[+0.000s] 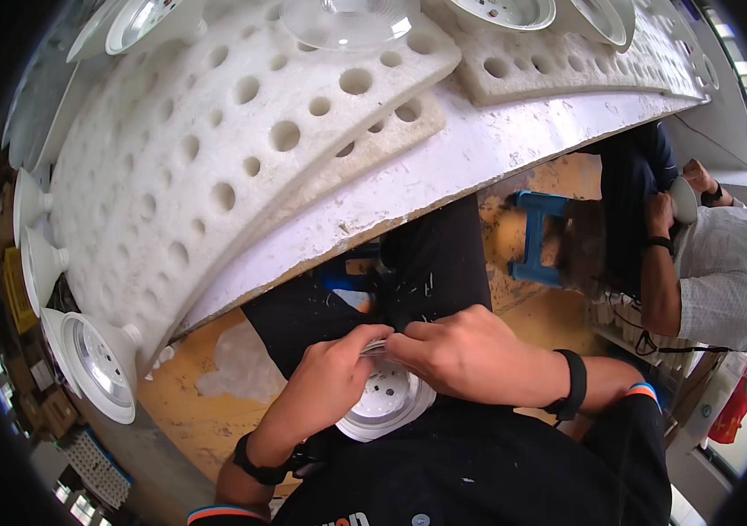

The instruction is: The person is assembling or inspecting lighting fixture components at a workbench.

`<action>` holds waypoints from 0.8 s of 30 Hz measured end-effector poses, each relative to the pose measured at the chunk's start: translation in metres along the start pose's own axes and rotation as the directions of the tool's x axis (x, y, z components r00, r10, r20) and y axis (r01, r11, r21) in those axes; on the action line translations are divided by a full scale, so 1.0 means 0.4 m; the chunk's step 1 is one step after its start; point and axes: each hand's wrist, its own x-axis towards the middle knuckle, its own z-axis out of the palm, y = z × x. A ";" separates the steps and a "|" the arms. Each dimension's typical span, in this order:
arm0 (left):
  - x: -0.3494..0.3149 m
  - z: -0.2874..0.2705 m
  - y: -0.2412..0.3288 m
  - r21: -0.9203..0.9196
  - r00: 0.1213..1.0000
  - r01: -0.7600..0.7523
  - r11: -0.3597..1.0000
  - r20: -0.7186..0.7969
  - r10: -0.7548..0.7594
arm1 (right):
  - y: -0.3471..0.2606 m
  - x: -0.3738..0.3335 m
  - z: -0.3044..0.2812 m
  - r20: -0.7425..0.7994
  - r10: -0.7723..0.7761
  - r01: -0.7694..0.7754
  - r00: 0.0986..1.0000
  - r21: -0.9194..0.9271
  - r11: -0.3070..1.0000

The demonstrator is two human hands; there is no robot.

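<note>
At the far left, three white lamp housings [97,364] hang with their stems pushed into a white foam tray [215,167] full of round holes, which lies on the pale worktop [443,175]; more housings sit along its far edge, and many holes stand empty. Below the worktop edge, a crumpled clear plastic scrap [237,364] lies on the yellow floor beside my knee. My left hand [334,368] is clenched at the fingertips on a small part at the upper rim of a round white lamp disc [386,403], which rests in my lap against my black trousers, just under both hands. What that small part is I cannot tell; my fingers cover it. My right hand [461,351] meets the left over the same spot, its grip also pinched shut on that rim piece, thumb and forefinger touching the left hand's fingertips. In my judgement the work here is best done with the disc steadied flat on the thigh, both pinches kept close together so the small piece does not twist, and pressure applied evenly rather than from one side. Further right, a blue stool [533,237] stands on the floor, and a co-worker in a light shirt [724,280] holds another white housing, well apart from my hands.
</note>
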 end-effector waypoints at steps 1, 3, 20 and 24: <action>-0.002 -0.002 -0.009 -0.032 1.000 -0.016 0.999 -0.015 0.015 | 0.001 0.001 -0.003 -0.004 0.002 -0.002 1.000 0.000 1.000; -0.004 -0.004 -0.016 -0.063 0.999 -0.032 0.997 -0.033 0.030 | 0.004 -0.003 -0.013 0.022 -0.002 0.001 1.000 0.045 0.999; 0.006 -0.008 -0.046 -0.089 0.985 -0.169 0.982 0.003 0.170 | 0.051 -0.006 0.075 0.025 0.243 -0.205 0.970 0.619 0.758; 0.004 -0.024 -0.035 -0.119 0.995 -0.043 0.992 0.082 0.053 | 0.057 -0.015 0.106 0.072 0.227 -0.213 0.971 0.684 0.698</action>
